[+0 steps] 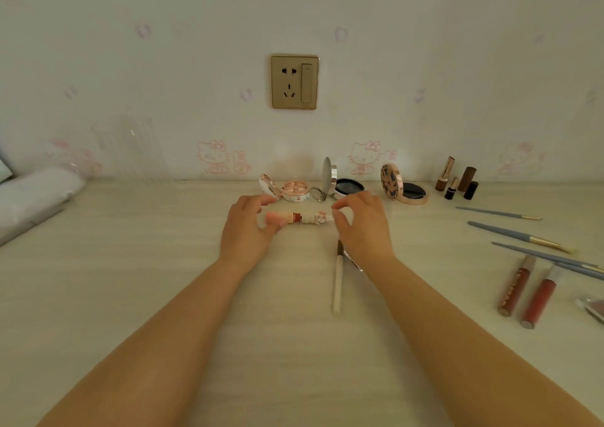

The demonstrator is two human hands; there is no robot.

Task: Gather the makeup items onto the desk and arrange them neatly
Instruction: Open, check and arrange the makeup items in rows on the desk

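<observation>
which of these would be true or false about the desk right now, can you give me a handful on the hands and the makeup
1. Both hands hold the pink and white lipstick between them, left hand on one end, right hand on the other. True.
2. All three compacts by the wall are closed. False: the pink compact, the silver compact and the gold compact all stand open.
3. Two red lip gloss tubes lie at the right of the desk. True.
4. The blue-handled brushes stand in a cup. False: they lie flat on the desk.
</observation>
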